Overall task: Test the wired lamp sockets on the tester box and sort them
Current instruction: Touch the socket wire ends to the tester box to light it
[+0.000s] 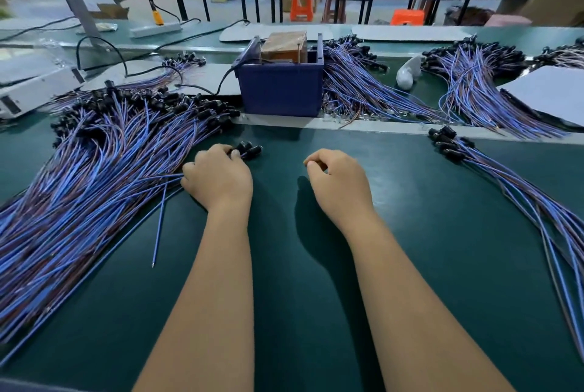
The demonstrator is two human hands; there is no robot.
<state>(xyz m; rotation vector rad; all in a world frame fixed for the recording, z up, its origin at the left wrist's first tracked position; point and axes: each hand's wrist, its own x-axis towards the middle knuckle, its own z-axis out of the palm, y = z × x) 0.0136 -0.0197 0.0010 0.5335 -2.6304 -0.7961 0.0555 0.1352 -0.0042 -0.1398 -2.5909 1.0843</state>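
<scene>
Head view: the left hand [218, 177] pinches a few sockets [249, 149] beside the big pile [104, 151], probably for the tester box [281, 88]; the right hand [339, 184] is loosely curled, empty.

Left hand [218, 177] fingers curled, gripping – right hand [339, 181] loosely curled, holding nothing.

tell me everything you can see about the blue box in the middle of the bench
The blue box is an open-topped bin, plastic by its look, standing upright at the back of the green mat. A brownish block and thin upright rods rise from inside it. A black cable meets its left side. Piles of blue-wired sockets lie on both sides; neither hand touches it.
</scene>
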